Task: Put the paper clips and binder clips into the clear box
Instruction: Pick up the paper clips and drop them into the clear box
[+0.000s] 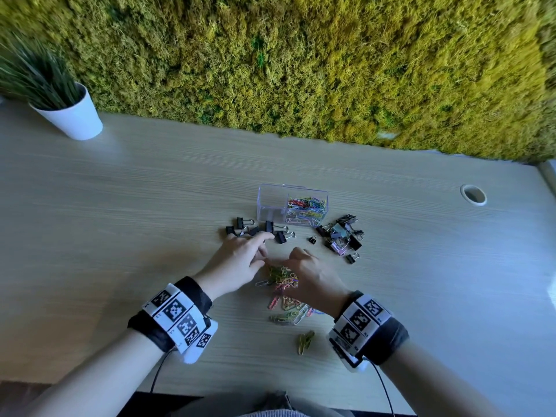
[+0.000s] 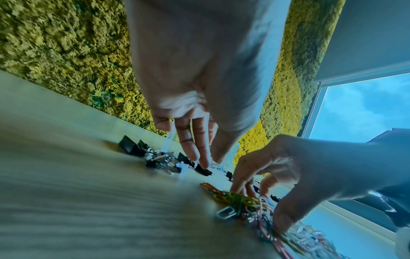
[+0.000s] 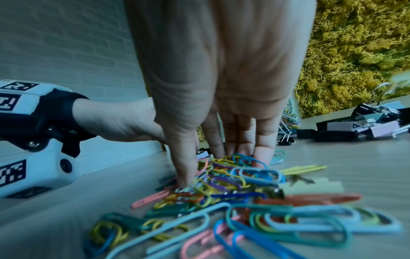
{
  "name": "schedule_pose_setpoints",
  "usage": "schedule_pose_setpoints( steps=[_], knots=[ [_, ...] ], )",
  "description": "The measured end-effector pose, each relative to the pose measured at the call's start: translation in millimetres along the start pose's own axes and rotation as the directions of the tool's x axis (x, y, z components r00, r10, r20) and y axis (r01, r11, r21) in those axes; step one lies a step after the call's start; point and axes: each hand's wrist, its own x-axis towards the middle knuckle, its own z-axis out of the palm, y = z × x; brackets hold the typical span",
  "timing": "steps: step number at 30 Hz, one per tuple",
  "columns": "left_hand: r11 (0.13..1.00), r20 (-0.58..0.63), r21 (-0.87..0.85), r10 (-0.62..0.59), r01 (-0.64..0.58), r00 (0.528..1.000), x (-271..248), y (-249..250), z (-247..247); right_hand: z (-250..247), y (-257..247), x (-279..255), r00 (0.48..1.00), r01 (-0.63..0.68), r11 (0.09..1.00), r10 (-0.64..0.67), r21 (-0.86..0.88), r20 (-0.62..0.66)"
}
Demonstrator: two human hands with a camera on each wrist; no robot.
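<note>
The clear box (image 1: 270,203) stands mid-table, its right compartment holding coloured paper clips (image 1: 307,206). A loose pile of paper clips (image 1: 284,279) (image 3: 233,182) lies in front of it. My right hand (image 1: 301,266) (image 3: 213,170) reaches down into that pile, thumb on one side and fingertips on the other, pinching a clump. My left hand (image 1: 258,248) (image 2: 206,157) hovers just left of the pile with relaxed fingers and holds nothing. Black binder clips (image 1: 255,230) lie by its fingertips, and a second heap of binder clips (image 1: 343,236) lies right of the box.
A white pot with a grassy plant (image 1: 72,115) stands at the table's far left. A moss wall (image 1: 301,70) backs the table. A cable hole (image 1: 473,194) sits at the far right. More paper clips (image 1: 305,341) trail toward the near edge.
</note>
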Motion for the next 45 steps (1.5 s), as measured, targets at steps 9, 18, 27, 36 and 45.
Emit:
schedule_pose_setpoints(
  steps=[9,18,27,36,45],
  knots=[
    [0.995,0.027,0.099,0.000,-0.003,1.000,-3,-1,6,-12,10,1,0.992,-0.091,0.984,0.103,0.152,-0.075],
    [0.993,0.042,0.121,-0.017,0.012,0.999,0,3,8,-32,32,2,0.959,-0.161,0.815,0.263,0.556,-0.107],
    [0.999,0.196,0.046,0.003,-0.012,0.981,0,14,14,-101,46,42,0.842,-0.047,0.771,0.373,0.635,-0.391],
    [1.000,0.173,-0.010,0.006,-0.005,0.985,-4,15,7,-90,46,61,0.800,-0.059,0.896,0.307,0.441,-0.516],
    [0.991,0.161,0.097,-0.102,0.087,0.982,-7,4,-1,-71,46,45,0.892,-0.145,0.983,0.180,0.116,-0.415]
  ],
)
